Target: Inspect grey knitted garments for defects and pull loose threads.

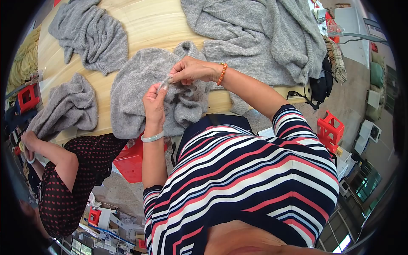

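A grey knitted sweater lies bunched on the wooden table in front of me. My left hand, with a pale bangle at the wrist, pinches a small bit of grey knit between thumb and fingers. Right beside it, my right hand, wearing an orange bead bracelet, is closed on the same spot with the fingertips nearly touching. Whether a needle or thread is between them is too small to tell. Part of the sweater hangs in folds below my right hand.
More grey sweaters are heaped at the far right, with another grey knit at the far left of the table. A co-worker at my left handles a grey knit piece. Red stools stand by the table, and a black bag hangs at its right edge.
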A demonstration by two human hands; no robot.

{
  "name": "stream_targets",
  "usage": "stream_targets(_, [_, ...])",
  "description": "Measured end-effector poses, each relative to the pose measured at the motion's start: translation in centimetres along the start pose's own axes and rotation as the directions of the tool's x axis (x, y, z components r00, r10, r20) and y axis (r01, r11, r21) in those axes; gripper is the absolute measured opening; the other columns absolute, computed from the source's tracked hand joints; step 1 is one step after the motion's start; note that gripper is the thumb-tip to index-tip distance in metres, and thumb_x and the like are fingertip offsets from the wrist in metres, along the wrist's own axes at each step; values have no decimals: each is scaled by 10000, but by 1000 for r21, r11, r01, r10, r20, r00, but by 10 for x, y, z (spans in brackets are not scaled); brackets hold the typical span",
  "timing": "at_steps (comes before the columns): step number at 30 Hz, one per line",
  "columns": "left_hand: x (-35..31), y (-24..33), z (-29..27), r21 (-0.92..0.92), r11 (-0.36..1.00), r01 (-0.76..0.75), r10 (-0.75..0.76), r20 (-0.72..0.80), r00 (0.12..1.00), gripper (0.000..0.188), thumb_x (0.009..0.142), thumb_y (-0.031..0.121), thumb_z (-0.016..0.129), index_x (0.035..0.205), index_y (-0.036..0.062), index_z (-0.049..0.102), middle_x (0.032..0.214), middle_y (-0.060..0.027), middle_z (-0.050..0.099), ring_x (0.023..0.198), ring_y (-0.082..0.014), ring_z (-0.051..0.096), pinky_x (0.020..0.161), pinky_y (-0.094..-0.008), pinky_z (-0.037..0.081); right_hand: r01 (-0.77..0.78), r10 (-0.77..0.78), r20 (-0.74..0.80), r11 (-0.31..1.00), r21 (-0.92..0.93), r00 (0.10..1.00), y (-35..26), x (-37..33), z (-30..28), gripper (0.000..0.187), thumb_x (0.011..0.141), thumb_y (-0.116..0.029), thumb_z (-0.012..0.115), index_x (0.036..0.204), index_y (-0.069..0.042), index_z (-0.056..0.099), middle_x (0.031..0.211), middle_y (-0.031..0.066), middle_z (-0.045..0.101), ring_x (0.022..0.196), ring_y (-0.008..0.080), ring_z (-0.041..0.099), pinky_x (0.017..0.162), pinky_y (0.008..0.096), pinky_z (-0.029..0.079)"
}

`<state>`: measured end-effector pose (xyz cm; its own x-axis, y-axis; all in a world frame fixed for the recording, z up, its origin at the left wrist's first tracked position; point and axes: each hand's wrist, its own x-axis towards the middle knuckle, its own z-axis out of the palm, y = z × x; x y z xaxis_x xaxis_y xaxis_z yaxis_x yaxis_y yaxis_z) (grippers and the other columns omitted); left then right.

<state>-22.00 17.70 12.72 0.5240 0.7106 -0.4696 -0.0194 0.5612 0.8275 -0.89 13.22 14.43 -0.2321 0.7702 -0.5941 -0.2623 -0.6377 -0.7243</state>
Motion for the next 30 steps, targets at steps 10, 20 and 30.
stream_targets(10, [-2, 25, 3, -67, 985, 159, -141, 221, 965, 236, 905, 28, 588, 1133, -31, 586, 1046, -64, 656, 931, -93, 598, 870, -230, 452, -145, 136, 60, 970, 196, 989, 9, 15, -5, 186, 884, -250, 699, 780, -101, 662, 602, -61, 573, 492, 8, 510, 431, 161, 378])
stream_targets(20, [-1, 19, 3, -66, 984, 164, -155, 126, 980, 227, 872, 11, 645, 1093, -22, 608, 997, -55, 665, 880, -88, 610, 827, -231, 470, -57, 54, 57, 996, 64, 997, -4, 5, -2, 210, 875, -272, 717, 816, -80, 659, 620, -50, 587, 521, 18, 549, 464, 170, 429])
stream_targets(30, [1, 5, -3, 10, 996, 84, -84, 61, 995, 183, 867, 4, 662, 1046, -11, 625, 959, -32, 654, 851, -71, 587, 796, -205, 458, 199, -211, 33, 849, -489, 977, -18, -9, 7, 183, 847, -167, 668, 907, 6, 682, 681, 39, 646, 590, 84, 588, 529, 253, 467])
